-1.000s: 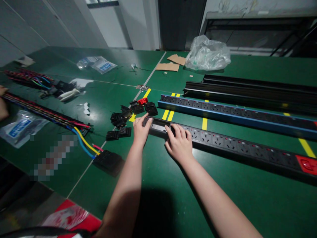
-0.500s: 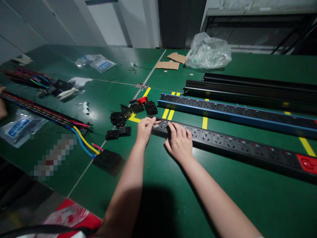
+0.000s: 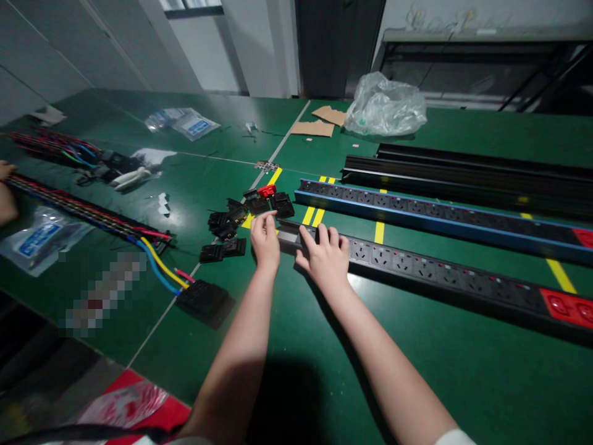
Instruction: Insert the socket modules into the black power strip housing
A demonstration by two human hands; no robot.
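A long black power strip (image 3: 417, 267) with a row of sockets and red sockets at its right end lies across the green table. My right hand (image 3: 324, 254) rests on its left part, fingers spread over the top and thumb along the near side. Some of the sockets under that hand are hidden. At the strip's left end is my left hand (image 3: 265, 242), index finger stretched out and nothing visible in it. Between the two hands shows a grey, socketless stretch of the strip. Loose black socket modules (image 3: 227, 224) and a red socket module (image 3: 267, 191) lie just beyond my left hand.
Behind lie a blue power strip (image 3: 417, 217) and black rails (image 3: 417, 175). Leftward are a wired black block (image 3: 204, 300), a wire bundle (image 3: 83, 204), and another person's hand (image 3: 5, 191) at the edge. A clear plastic bag (image 3: 386, 105) and cardboard pieces (image 3: 312, 128) sit farther back.
My right hand has shifted left along the power strip, and its fingers have spread. My left hand has drawn slightly left, uncovering the grey stretch. The view has shifted a little.
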